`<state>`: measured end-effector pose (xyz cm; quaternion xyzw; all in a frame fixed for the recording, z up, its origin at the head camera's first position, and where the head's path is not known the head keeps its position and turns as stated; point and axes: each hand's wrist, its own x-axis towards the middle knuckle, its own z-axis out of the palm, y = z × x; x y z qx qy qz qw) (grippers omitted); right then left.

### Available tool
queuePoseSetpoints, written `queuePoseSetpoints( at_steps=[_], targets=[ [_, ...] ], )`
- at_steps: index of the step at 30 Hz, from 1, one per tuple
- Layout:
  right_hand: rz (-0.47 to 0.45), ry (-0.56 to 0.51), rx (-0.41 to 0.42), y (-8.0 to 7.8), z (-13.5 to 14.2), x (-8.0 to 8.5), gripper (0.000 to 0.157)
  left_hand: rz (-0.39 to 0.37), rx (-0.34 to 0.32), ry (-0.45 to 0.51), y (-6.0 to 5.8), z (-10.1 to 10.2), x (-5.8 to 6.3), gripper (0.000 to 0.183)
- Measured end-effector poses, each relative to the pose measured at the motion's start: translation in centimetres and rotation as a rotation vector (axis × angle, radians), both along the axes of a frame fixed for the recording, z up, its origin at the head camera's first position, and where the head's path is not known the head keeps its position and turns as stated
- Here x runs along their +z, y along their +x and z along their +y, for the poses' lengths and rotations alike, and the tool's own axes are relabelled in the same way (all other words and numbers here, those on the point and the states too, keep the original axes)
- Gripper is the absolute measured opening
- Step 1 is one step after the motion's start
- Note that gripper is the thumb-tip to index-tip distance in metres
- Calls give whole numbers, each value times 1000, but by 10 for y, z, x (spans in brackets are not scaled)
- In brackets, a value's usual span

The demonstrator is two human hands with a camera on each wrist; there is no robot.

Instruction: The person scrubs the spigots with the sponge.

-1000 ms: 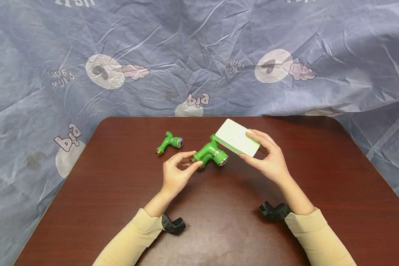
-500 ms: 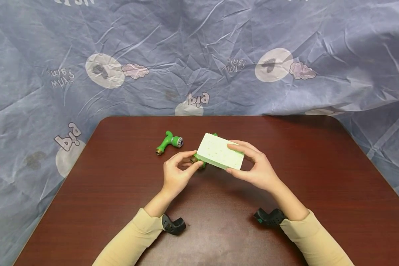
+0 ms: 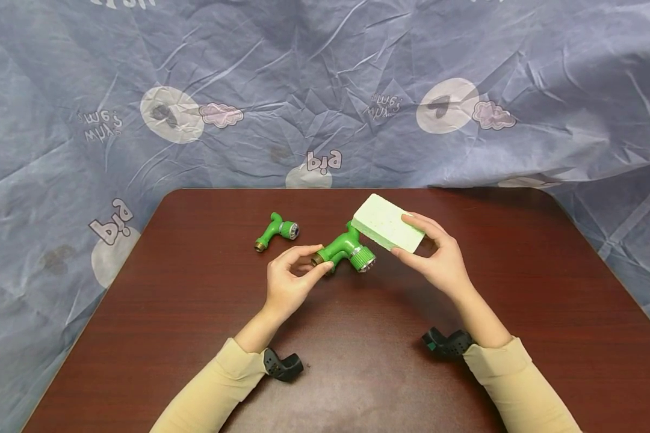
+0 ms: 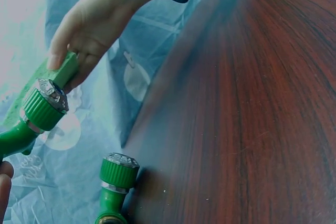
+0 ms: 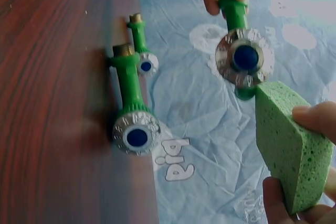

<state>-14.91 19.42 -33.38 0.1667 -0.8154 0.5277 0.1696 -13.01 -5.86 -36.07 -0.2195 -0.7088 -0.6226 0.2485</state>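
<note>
Head: the left hand (image 3: 288, 281) is pinching a green tap (image 3: 342, 242) by its end, the right hand (image 3: 443, 264) gripping a sponge (image 3: 381, 221). Left wrist: the sponge is jutting past that thumb (image 4: 59, 51). Right wrist: parted fingers (image 5: 274, 195) are clasping it beside the tap.

A: "Sponge (image 5: 284, 150)?"
B: "It's looking matt, rough, porous."
A: "Taps (image 3: 340, 245)?"
B: "Bodies are showing smooth, plastic-looking gloss; threads (image 5: 124, 50) are reading as metal."
A: "Table (image 3: 368, 373)?"
B: "It's gleaming, smooth, wood-look."
A: "Backdrop (image 3: 325, 72)?"
B: "It's looking wrinkled; cloth or plastic, unclear."
</note>
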Motion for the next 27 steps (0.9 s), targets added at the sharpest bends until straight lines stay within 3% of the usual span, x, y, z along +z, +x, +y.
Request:
queuePoseSetpoints(
  at_steps=[7,17,22,27],
  targets=[
    [-43,-5,-54,-1,5,4,52,17,5,30,-1,-2,2,31],
    [-60,67,66,-2,6,-3,52,-2,3,74,-3,-4,3,30],
    [-36,26,78,-11,12,-18,55,-85,-26,75,-4,-5,1,31],
    [-22,1,66,-13,13,-20,54,-205,-43,94,-4,-5,0,31]
  ],
)
